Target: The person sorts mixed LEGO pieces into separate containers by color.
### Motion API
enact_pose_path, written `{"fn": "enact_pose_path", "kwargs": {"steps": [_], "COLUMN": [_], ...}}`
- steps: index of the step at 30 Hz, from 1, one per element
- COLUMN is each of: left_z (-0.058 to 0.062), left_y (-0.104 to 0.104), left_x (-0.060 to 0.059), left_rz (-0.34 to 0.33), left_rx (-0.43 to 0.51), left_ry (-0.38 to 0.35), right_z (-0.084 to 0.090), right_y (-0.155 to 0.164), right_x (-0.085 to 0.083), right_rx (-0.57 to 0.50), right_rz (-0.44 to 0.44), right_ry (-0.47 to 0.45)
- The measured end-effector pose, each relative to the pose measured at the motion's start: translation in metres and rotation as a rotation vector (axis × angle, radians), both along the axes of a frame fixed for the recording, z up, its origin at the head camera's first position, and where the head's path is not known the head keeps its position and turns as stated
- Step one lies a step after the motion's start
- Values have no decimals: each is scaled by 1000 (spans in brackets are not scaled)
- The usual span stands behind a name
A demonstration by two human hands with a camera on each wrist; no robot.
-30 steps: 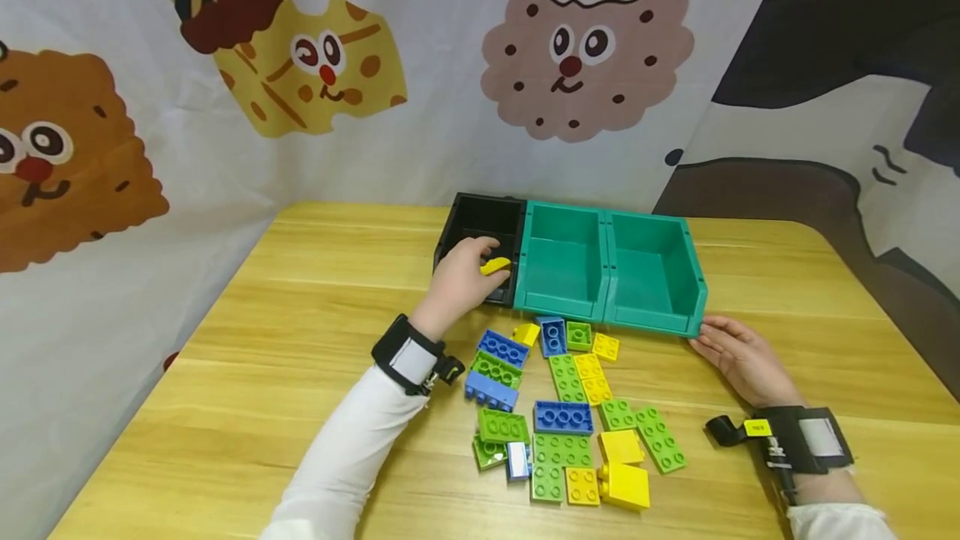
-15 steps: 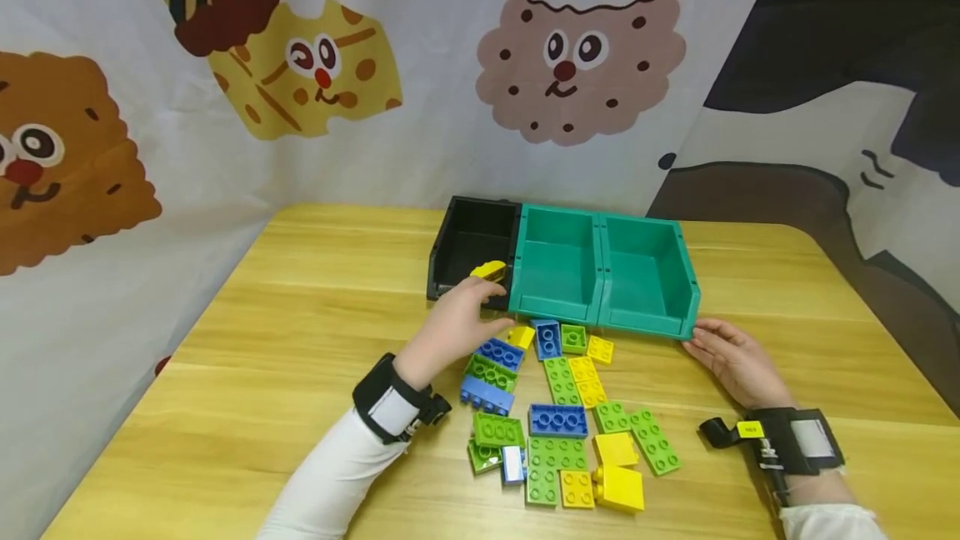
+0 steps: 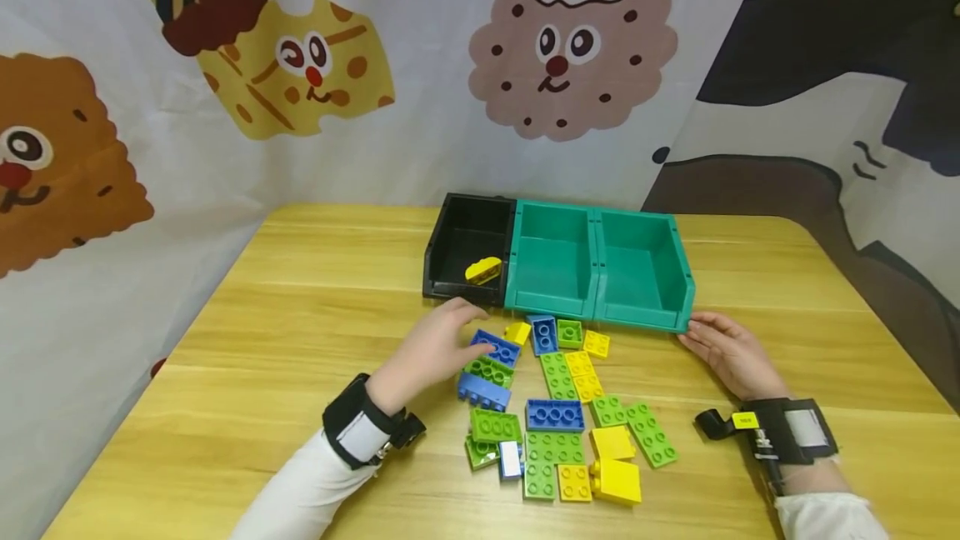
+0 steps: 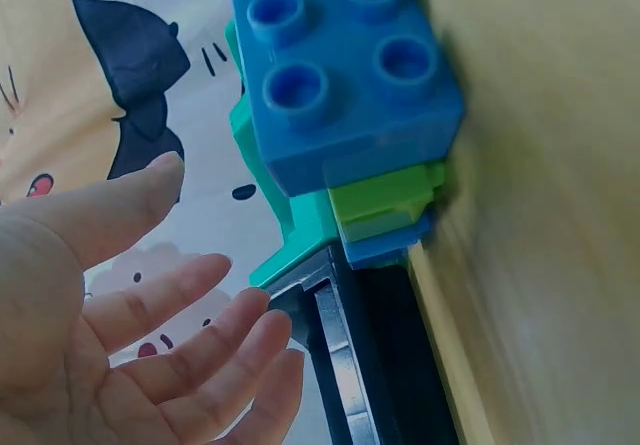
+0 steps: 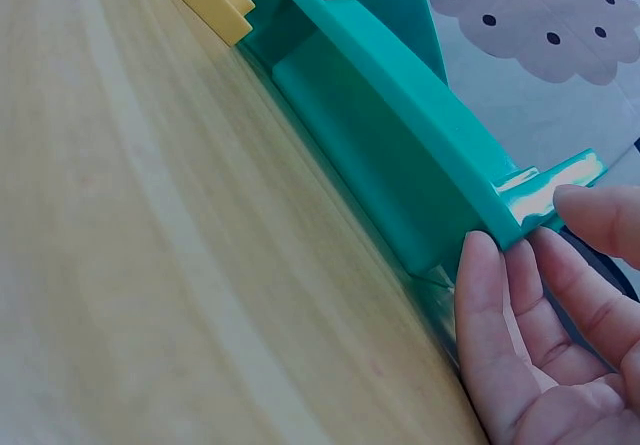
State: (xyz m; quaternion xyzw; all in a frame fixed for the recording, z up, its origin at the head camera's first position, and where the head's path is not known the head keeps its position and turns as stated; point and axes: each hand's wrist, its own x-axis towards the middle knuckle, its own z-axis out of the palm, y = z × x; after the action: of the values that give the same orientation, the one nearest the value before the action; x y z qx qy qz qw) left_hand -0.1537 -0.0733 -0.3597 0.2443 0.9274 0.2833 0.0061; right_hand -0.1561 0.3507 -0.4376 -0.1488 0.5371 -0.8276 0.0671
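Note:
My left hand [image 3: 427, 348], fingers spread and nothing held, hovers at the left side of the pile of building bricks. Close to its fingertips are a blue brick [image 3: 497, 347], a green brick [image 3: 489, 372] and a lighter blue brick [image 3: 483, 392]. In the left wrist view a blue brick [image 4: 340, 95] looms beside the thumb. Fingertips of my right hand [image 3: 731, 354] touch the front right corner of the right green bin [image 3: 648, 319]; the right wrist view shows them extended against it. A curved yellow brick [image 3: 483, 271] lies inside the black bin [image 3: 435, 282].
A middle green bin [image 3: 551, 304] adjoins the black one. Several green, yellow and blue bricks lie in front of the bins, among them a long green brick [image 3: 651, 435] and a tall yellow brick [image 3: 617, 482]. Behind the wooden table [image 3: 247, 373] hangs a printed cloth [image 3: 427, 165].
My left hand let go of the curved yellow brick in the black bin, then drew back toward the near left bricks. The right hand stays at the green bin's corner.

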Motion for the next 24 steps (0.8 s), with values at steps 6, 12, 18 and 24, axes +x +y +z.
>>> {"fn": "enact_pose_path", "kwargs": {"steps": [6,12,18,24], "left_z": [-4,-6,-11,-14], "left_y": [-10,-17,-23,-25], "left_x": [12,28,36,38], "left_rz": [-64,-108,-161,-207], "left_rx": [-21,-68,-116,-143], "left_ry": [18,25,8,14], "right_z": [0,0,0,0], "right_y": [0,-1,0,-1], "right_x": [-1,-1,0,0], "right_rx": [28,21,23,25], "right_rz": [-16,-10,-7,-14], "right_ry": [-6,-6,-4,-12]}}
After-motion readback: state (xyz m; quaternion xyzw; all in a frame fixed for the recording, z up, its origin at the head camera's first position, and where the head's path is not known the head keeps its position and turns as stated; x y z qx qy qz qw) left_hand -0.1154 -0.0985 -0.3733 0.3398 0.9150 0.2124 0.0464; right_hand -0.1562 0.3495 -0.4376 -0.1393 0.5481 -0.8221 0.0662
